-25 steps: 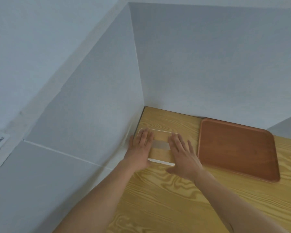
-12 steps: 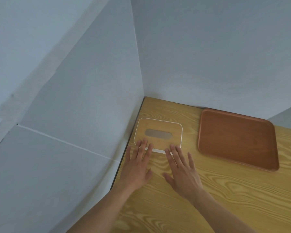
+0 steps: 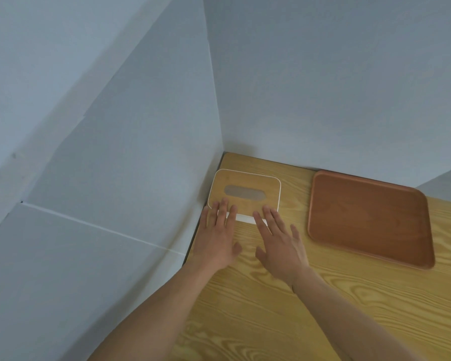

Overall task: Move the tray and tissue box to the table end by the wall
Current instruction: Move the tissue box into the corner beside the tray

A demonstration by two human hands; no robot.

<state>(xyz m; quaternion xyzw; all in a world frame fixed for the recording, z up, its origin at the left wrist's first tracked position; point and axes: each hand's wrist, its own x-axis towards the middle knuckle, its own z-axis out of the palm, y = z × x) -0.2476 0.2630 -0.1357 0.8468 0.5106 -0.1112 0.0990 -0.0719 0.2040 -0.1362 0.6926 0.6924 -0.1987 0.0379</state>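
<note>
Fingers of both hands are lying flat and spread, gripping nothing: left hand (image 3: 217,241) and right hand (image 3: 279,246) are touching the tissue box (image 3: 245,195) in the wall corner, tray (image 3: 370,220) sitting nearby on the surface (image 3: 297,308).

— What sort of place is this?

— A plain indoor room, likely a home or small office; which one cannot be told. A light pine-grain wooden counter (image 3: 323,308) fits into a corner of bare pale grey-blue walls (image 3: 323,87).

— Anything domestic on it?

— A white tissue box with a wooden lid (image 3: 245,190) in the far left corner, and a flat reddish-brown rectangular wooden tray (image 3: 370,220) to its right, by the far wall.
</note>
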